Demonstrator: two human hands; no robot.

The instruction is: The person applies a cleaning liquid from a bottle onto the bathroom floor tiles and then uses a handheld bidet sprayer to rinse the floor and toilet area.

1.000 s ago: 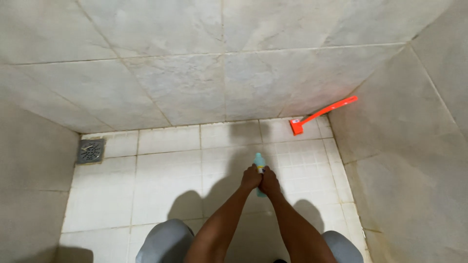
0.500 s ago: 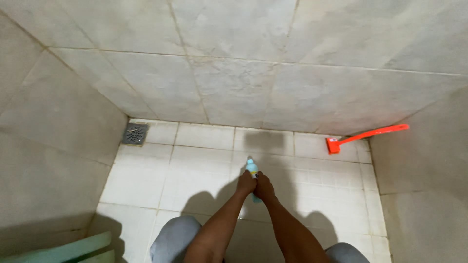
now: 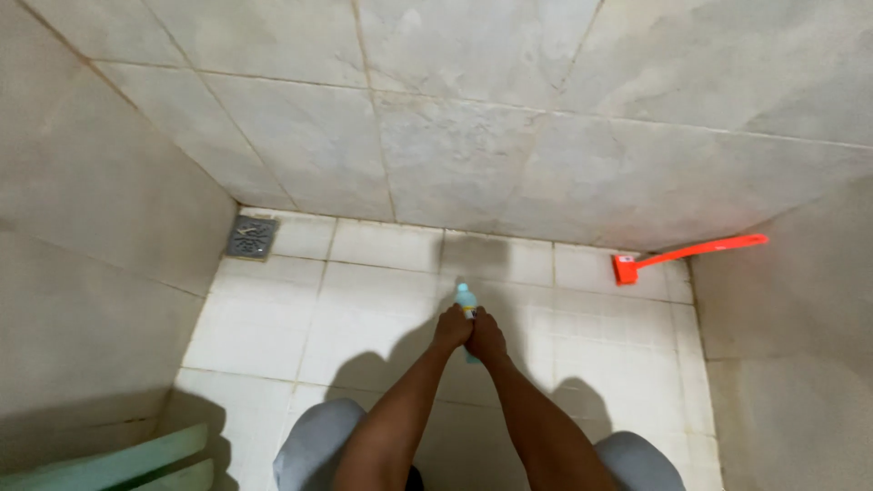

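Note:
Both of my hands are clasped together around a small light-blue bottle [image 3: 466,296], held out in front of me above the white tiled floor. My left hand [image 3: 452,327] grips its left side and my right hand [image 3: 487,336] its right side. Only the bottle's top part shows above my fingers; the rest is hidden. My knees in grey trousers show at the bottom.
A square metal floor drain [image 3: 250,236] sits in the far left corner. An orange long-handled brush [image 3: 687,254] leans in the far right corner. Grey tiled walls close in on three sides. A pale green plastic thing [image 3: 109,462] is at the bottom left.
The view has swung left, so the drain and brush have shifted right in frame and the green thing has come into sight. My hands stay clasped on the bottle.

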